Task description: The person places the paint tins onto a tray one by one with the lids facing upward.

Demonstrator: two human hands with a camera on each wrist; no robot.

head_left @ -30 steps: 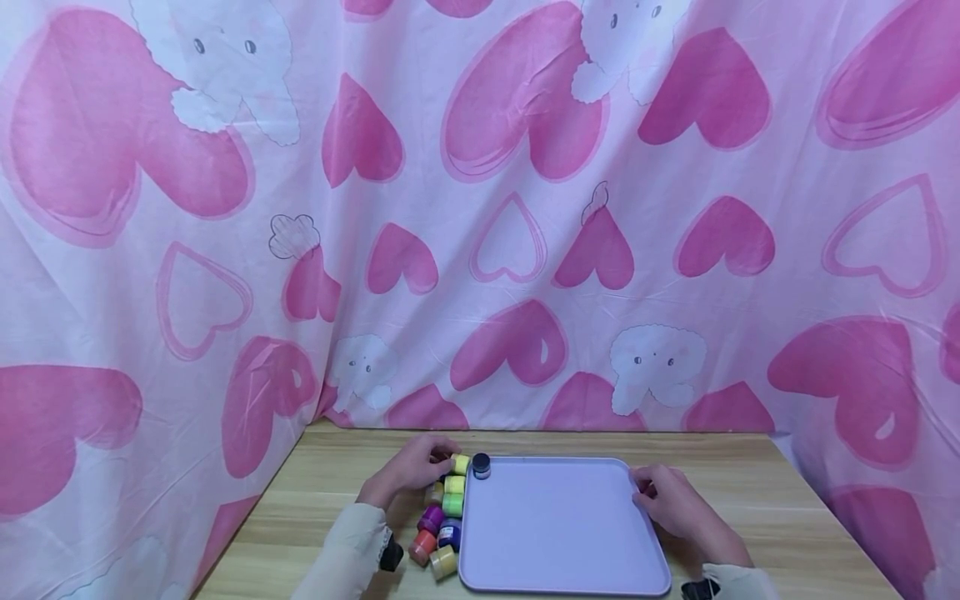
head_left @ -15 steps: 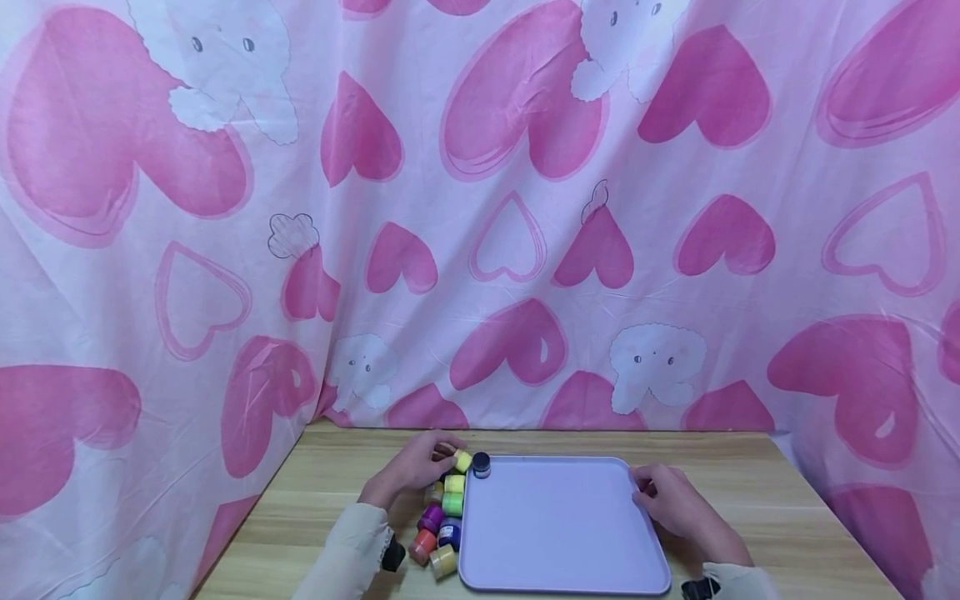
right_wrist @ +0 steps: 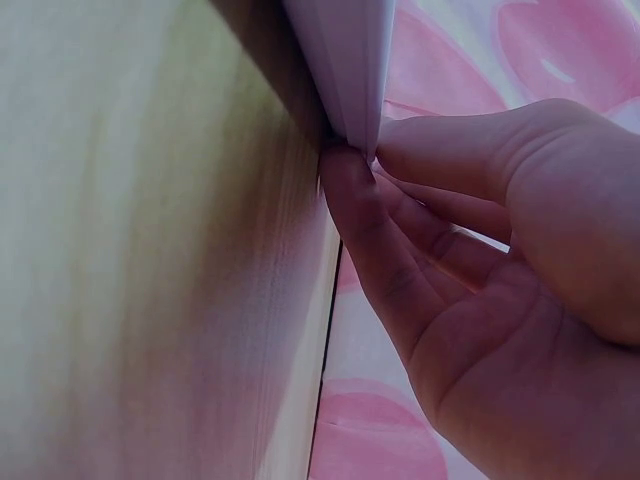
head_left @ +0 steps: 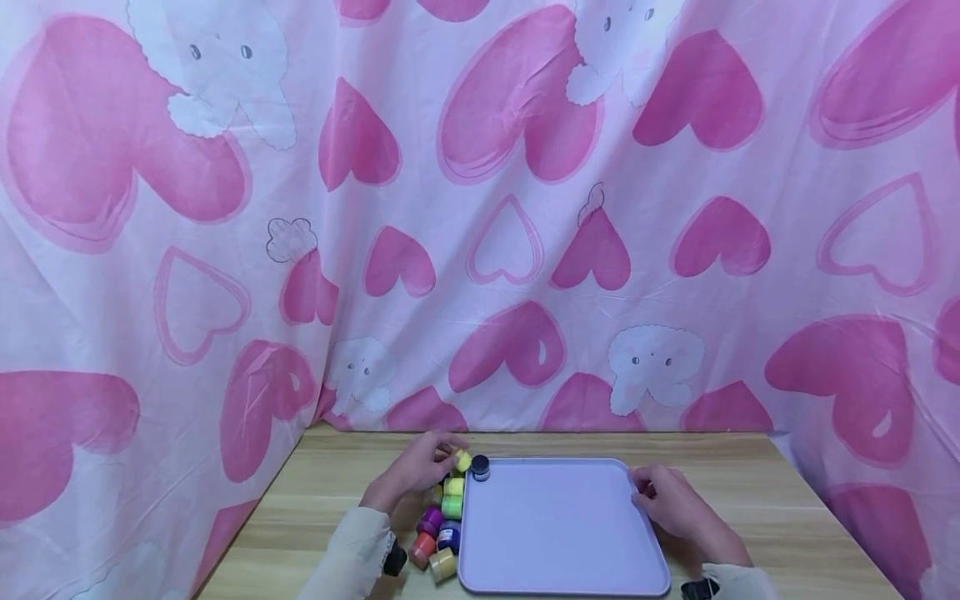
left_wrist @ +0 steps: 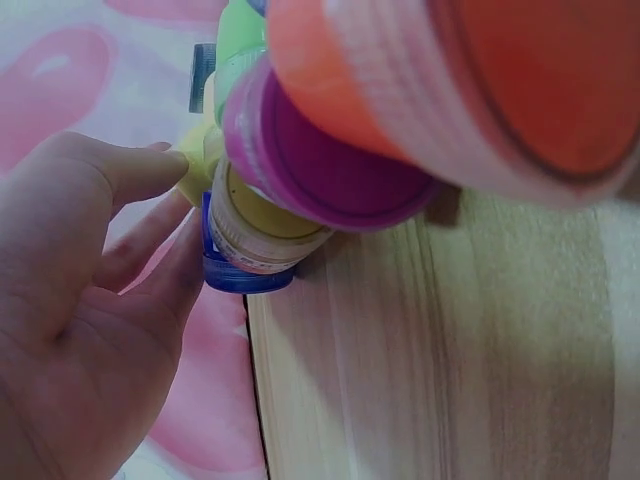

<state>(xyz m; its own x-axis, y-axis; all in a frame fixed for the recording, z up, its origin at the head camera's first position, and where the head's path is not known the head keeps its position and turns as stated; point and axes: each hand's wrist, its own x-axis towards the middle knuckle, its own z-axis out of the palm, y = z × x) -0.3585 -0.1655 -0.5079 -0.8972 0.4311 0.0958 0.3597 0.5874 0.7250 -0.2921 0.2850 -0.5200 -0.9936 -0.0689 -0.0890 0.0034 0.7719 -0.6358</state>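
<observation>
A small yellow paint jar [head_left: 462, 461] is pinched by my left hand [head_left: 420, 465] at the far left corner of the lilac tray [head_left: 562, 533]. In the left wrist view the thumb [left_wrist: 150, 174] presses on that yellow jar [left_wrist: 196, 165], which other jars partly hide. A black-lidded jar [head_left: 480, 467] stands on the tray's corner beside it. My right hand [head_left: 671, 500] grips the tray's right edge. The right wrist view has the tray rim [right_wrist: 345, 70] between thumb and fingers.
Along the tray's left side, several jars crowd the wooden table [head_left: 300, 500]: another yellow [head_left: 453, 486], green [head_left: 452, 506], purple [head_left: 430, 522], dark blue [head_left: 448, 536], orange [head_left: 422, 549] and tan [head_left: 442, 565]. A pink heart-print curtain [head_left: 510, 250] hangs behind.
The yellow jar in my left hand has tilted and shifted slightly right, toward the black-lidded jar. My right hand stays on the tray edge.
</observation>
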